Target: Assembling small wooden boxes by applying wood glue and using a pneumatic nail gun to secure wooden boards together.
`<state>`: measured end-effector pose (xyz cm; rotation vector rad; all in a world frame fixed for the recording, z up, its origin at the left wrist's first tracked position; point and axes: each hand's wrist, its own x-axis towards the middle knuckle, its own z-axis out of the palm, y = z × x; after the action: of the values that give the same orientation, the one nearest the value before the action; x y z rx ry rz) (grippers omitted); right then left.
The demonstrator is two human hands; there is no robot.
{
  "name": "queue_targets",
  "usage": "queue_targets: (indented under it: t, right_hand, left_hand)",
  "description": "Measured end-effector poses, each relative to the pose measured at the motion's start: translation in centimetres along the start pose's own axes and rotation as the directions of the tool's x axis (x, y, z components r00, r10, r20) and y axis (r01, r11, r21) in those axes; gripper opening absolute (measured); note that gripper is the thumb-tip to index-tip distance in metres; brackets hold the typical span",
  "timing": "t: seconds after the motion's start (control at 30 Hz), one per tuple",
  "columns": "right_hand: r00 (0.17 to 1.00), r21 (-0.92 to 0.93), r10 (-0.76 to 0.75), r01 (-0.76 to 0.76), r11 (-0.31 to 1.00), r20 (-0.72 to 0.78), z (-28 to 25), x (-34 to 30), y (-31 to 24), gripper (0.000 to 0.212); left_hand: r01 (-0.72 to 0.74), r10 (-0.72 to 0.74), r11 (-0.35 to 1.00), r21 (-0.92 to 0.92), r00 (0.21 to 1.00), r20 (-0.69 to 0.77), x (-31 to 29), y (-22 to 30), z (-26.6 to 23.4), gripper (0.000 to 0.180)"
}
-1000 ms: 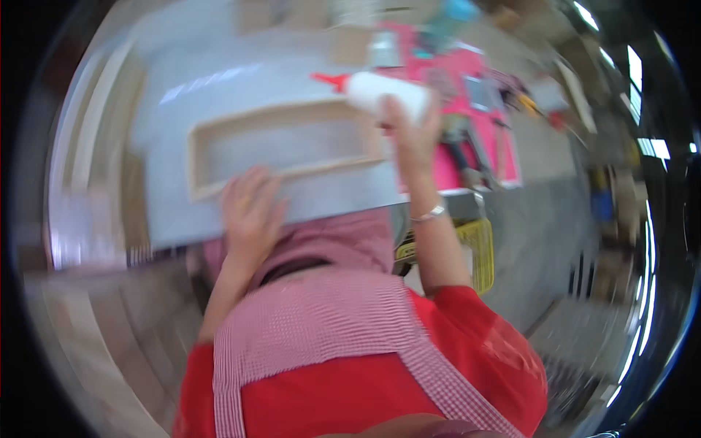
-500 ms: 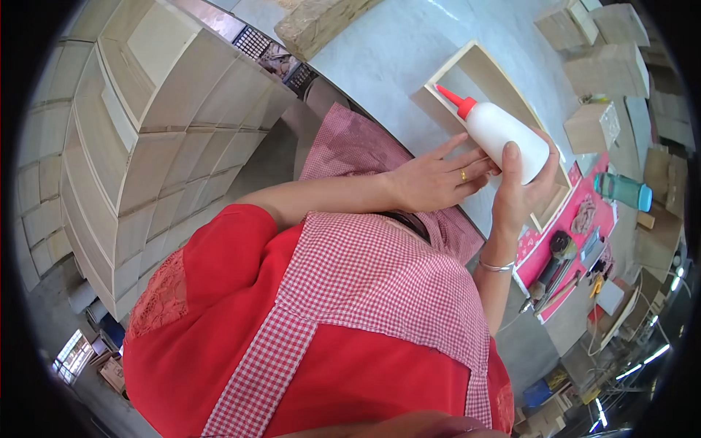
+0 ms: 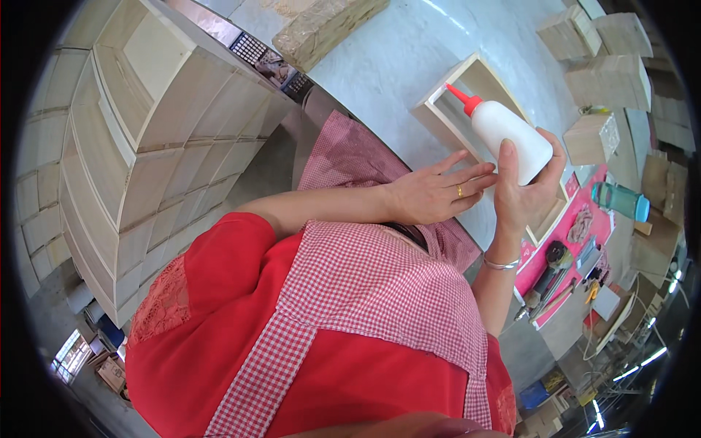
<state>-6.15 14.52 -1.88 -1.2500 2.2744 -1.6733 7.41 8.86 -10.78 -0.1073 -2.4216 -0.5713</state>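
Observation:
My right hand (image 3: 529, 186) is wrapped round a white squeeze bottle (image 3: 511, 139) with a red pointed nozzle. The bottle is tilted, its nozzle toward the upper left, over a shallow wooden frame-like box (image 3: 431, 109). The bottle and my hand cover part of the box. My left hand (image 3: 437, 191), with a gold ring, has its fingers stretched out beside my right hand's fingers. It holds nothing, and its fingertips come close to the bottle's lower side.
Stacked wooden boxes (image 3: 157, 168) rise at the left. A wrapped block (image 3: 321, 33) lies on the table's far left. Wooden blocks (image 3: 606, 80) stand at the far right. A pink cloth (image 3: 544, 266) carries tools, near a teal bottle (image 3: 621, 201).
The white squeeze bottle and my right hand have shifted slightly right and down. The wooden box sits slightly lower in view. My left hand stays stretched out beside it.

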Motion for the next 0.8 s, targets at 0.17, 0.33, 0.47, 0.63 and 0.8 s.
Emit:
queue_targets:
  t: [0.17, 0.33, 0.47, 0.63, 0.8]
  right_hand:
    - [0.997, -0.001, 0.018, -0.018, 1.000, -0.073, 0.6, 1.9, 1.0, 0.052]
    - [0.992, -0.035, -0.034, 0.030, 0.999, -0.123, 1.1, 4.1, 1.8, 0.052]
    - [0.988, -0.088, -0.082, 0.071, 0.994, -0.130, 0.9, 5.0, 2.4, 0.051]
    - [0.987, -0.087, -0.074, 0.062, 0.994, -0.144, 0.0, 4.9, 2.4, 0.050]
    - [0.986, -0.108, -0.020, 0.002, 0.994, -0.166, -2.2, 4.2, 2.4, 0.051]
  left_hand:
    - [-0.012, 0.013, 0.999, 0.044, 1.000, -0.020, 0.2, 0.0, 0.0, 0.029]
    - [0.002, 0.000, 0.998, 0.061, 1.000, -0.028, 0.3, 0.1, 0.1, 0.026]
    - [-0.002, 0.004, 0.998, 0.067, 1.000, -0.027, 0.4, 0.1, 0.0, 0.024]
    - [-0.011, 0.013, 0.995, 0.098, 1.000, -0.016, 0.4, 0.0, -0.3, 0.024]
    - [0.000, 0.000, 0.993, 0.115, 1.000, 0.000, 0.3, 0.0, -0.1, 0.026]
